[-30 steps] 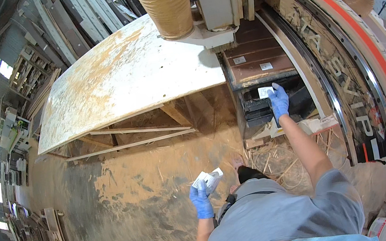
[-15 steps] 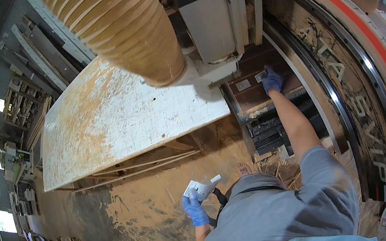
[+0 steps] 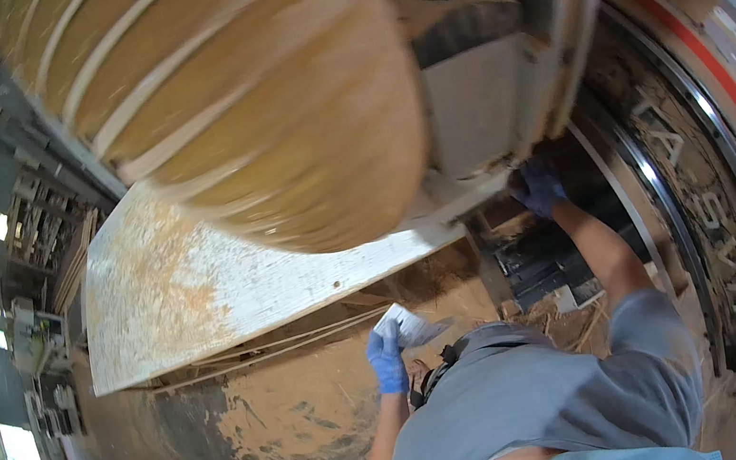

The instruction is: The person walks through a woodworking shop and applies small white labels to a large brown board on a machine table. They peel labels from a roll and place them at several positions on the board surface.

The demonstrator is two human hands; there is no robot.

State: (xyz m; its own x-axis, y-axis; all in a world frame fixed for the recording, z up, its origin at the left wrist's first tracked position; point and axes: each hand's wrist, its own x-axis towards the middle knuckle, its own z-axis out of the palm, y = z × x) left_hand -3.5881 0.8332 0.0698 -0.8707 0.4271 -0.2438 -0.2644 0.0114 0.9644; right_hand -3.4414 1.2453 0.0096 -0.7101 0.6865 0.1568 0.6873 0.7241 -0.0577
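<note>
Paper — in left hand, pale machine lettering

- Above and to the left of the right hand, the machine housing crowded close, leaving little room on that side.
- Farther left of the right hand, the broad ribbed hose hung over part of the tabletop, a bulky obstacle.
- Right of that hand, the metal rail ran alongside as a barrier.
- Left of the left hand, open room stretched above the floor.
- Right of the left hand, papers jutted out, with the person's torso blocking the space below them.
</note>
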